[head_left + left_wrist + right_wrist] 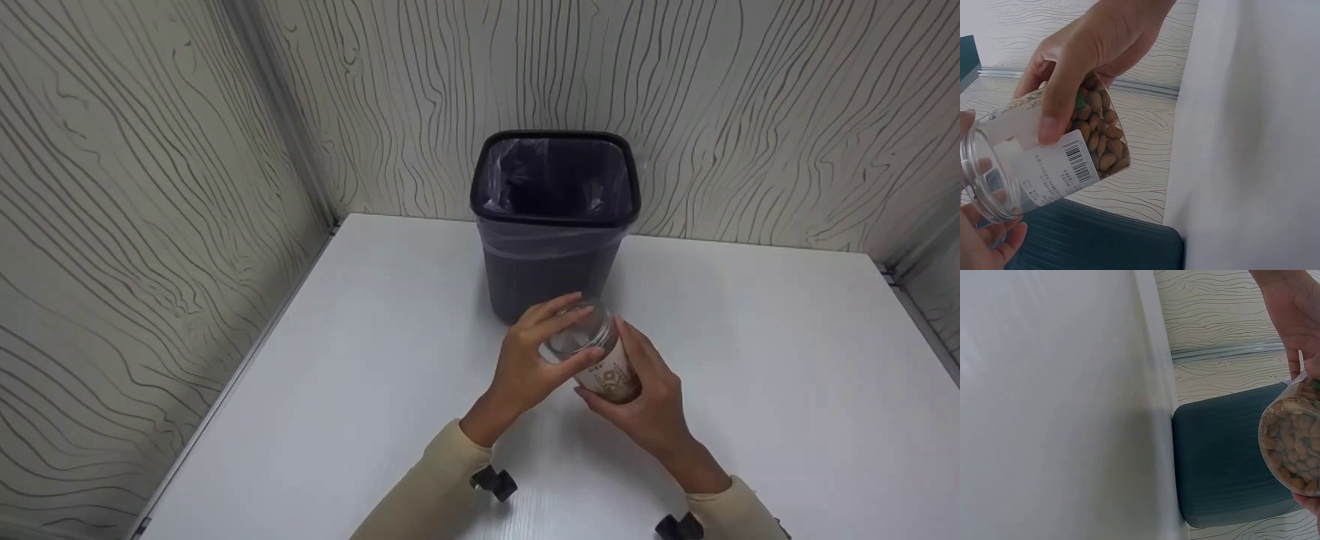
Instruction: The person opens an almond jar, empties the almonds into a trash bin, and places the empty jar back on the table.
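Note:
A clear jar of almonds is held tilted above the white table, in front of the bin. My right hand grips its labelled body near the base. My left hand curls round the clear ridged top end; whether a separate lid sits there I cannot tell. In the left wrist view the jar shows a white barcode label, with almonds at its bottom end. The right wrist view shows the round base of the jar, packed with almonds, at the right edge.
A dark bin with a clear plastic liner stands at the back of the white table, just beyond the hands. Wood-grain patterned walls enclose the table behind and at the sides.

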